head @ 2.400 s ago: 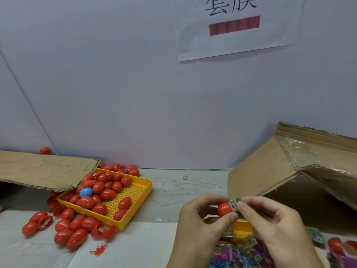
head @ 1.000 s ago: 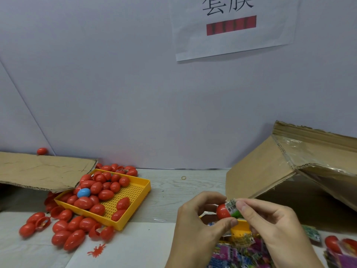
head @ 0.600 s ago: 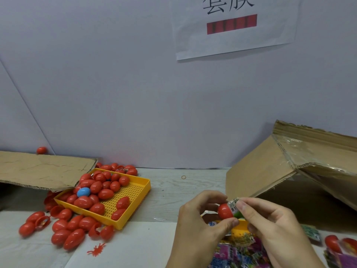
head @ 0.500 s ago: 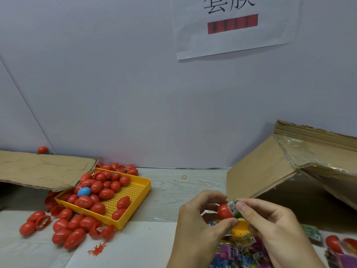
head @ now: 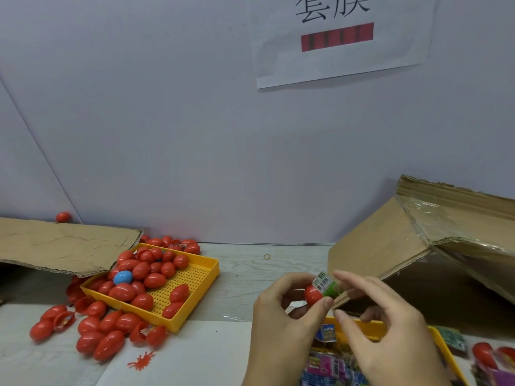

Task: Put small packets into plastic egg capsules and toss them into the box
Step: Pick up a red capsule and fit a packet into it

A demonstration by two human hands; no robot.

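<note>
both hands meet above the table, the left hand [head: 281,316] pinching a red egg half [head: 312,295] with its mouth facing right, the packet [head: 326,285] jutting rightward toward the right hand [head: 387,324], whose curled fingers hover just beside it.

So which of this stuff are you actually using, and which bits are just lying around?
Using for the job:
- red egg half, held in the left hand
- green packet, with the right hand at it
- tray of packets
- cardboard box
- yellow tray of eggs

Just lying about:
- rubber band
- red splat toy
- paper sign
- flat cardboard
</note>
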